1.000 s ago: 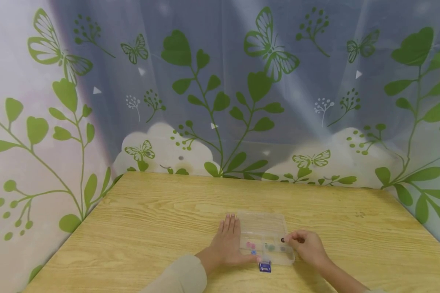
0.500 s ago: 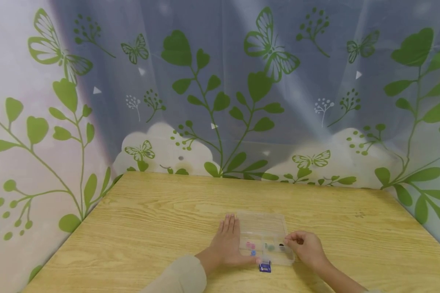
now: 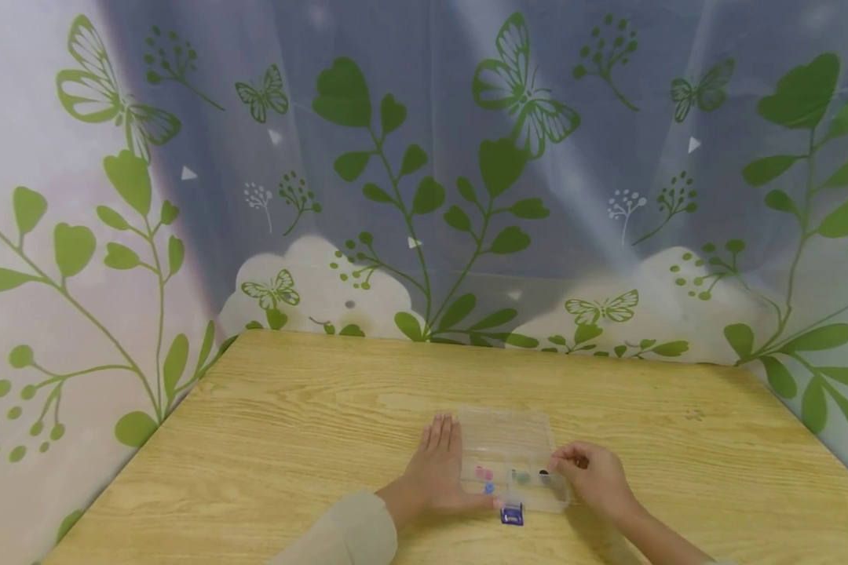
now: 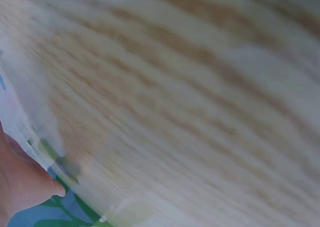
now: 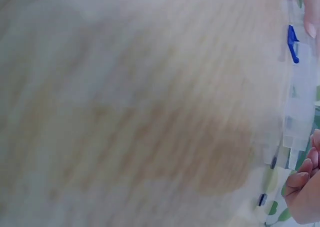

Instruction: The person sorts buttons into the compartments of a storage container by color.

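A clear plastic box (image 3: 537, 502) lies on the table with its lid (image 3: 506, 431) tipped back behind it. My left hand (image 3: 434, 471) rests flat along its left side, fingers straight and thumb reaching to the front edge. Inside, pink pieces (image 3: 484, 473), a blue piece (image 3: 489, 488) and greenish pieces (image 3: 520, 476) sit in separate places. A small black piece (image 3: 543, 473) lies in the right part, just below the fingertips of my right hand (image 3: 593, 475). That hand is at the right wall, fingers curled and fingertips together, with nothing visible between them.
A blue clasp (image 3: 512, 514) juts from the front of the box, also seen as a blue latch (image 5: 293, 44) in the right wrist view. The wood-grain table (image 3: 311, 439) backs onto a curtain (image 3: 424, 157) printed with leaves and butterflies.
The small black piece was at my right fingertips a second ago and has dropped slightly lower into the box's right part. Both hands have stayed almost still.
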`<state>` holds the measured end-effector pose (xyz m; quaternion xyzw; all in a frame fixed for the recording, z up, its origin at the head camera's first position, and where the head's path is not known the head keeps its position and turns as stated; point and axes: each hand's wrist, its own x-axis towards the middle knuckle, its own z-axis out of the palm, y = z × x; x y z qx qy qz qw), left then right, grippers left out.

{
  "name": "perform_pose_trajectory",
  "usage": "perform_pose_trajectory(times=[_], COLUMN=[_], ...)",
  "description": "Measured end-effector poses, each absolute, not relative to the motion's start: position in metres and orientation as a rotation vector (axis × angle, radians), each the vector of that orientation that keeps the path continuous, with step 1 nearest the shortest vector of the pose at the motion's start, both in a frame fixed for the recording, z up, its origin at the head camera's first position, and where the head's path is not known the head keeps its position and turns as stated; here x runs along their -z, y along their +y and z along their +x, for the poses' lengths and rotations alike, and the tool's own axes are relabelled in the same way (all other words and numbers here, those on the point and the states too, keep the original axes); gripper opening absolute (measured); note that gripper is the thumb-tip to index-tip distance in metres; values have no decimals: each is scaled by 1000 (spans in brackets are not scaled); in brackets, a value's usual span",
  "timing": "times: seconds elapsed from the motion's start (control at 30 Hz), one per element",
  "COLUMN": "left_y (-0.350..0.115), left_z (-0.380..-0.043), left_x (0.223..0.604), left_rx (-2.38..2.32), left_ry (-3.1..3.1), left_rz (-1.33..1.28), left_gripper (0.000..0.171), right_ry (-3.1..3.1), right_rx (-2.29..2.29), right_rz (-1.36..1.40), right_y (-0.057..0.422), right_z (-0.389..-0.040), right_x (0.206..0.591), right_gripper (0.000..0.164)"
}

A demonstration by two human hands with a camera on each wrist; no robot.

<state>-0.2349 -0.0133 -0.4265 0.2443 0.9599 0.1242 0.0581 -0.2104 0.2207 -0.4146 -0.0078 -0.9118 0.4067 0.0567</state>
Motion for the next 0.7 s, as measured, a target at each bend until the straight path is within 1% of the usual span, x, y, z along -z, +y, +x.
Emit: perform_pose_trajectory(times=[0.2,0.7], left_y=[-14,-14], left_z=[-233,-233], left_x=[425,425], left_rx=[-359,-346], left_ry=[2933,2922], left_rz=[758,749], left_gripper=[114,113], right_ry=[-2755,-2799], right_rx=[-1202,-1142], right_rz=[-2,-49], right_y=[232,260], right_z=[-210,-201], right_x=[408,413], right_gripper=[8,16])
